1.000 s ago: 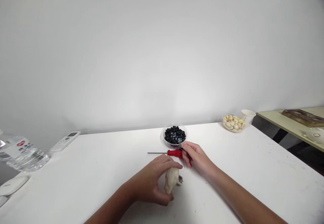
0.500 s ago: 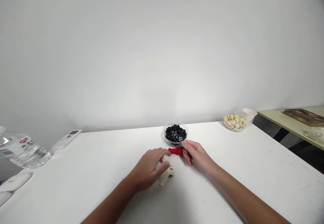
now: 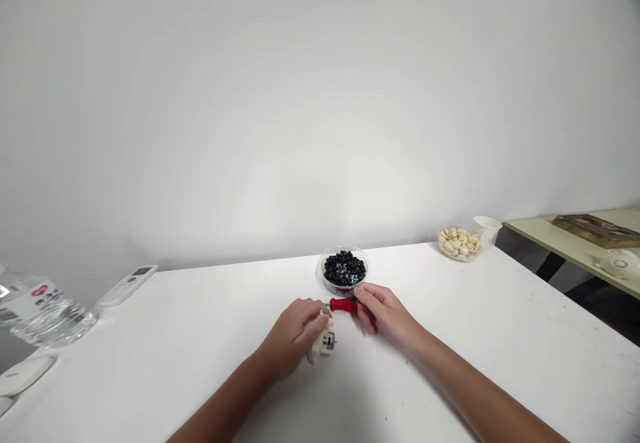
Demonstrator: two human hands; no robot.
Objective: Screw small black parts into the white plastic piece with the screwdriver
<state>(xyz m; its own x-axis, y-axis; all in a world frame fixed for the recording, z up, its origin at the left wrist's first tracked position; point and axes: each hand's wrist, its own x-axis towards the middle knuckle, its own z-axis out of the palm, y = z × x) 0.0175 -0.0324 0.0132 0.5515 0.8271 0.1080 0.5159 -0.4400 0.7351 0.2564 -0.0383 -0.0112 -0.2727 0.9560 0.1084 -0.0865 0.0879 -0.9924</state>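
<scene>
My left hand point(image 3: 293, 337) is shut on a cream plastic part with a small metal end point(image 3: 320, 345), and its fingers cover the upper side. My right hand point(image 3: 384, 313) grips a red-handled screwdriver point(image 3: 344, 305) just in front of the bowl. The screwdriver's thin metal shaft points left toward the cream part. Its tip is hidden behind my left fingers, so I cannot tell whether it touches the part.
A clear bowl of small black pieces point(image 3: 344, 271) stands just beyond my hands on the white table point(image 3: 425, 369). Farther right are a bowl of pale nuts point(image 3: 459, 245) and a white cup point(image 3: 487, 231). A water bottle point(image 3: 47, 315) and remote point(image 3: 127, 285) lie left.
My left hand has brought the cream part up to the screwdriver's shaft end, and the part has turned so its metal end faces me. The screwdriver stays in my right hand.
</scene>
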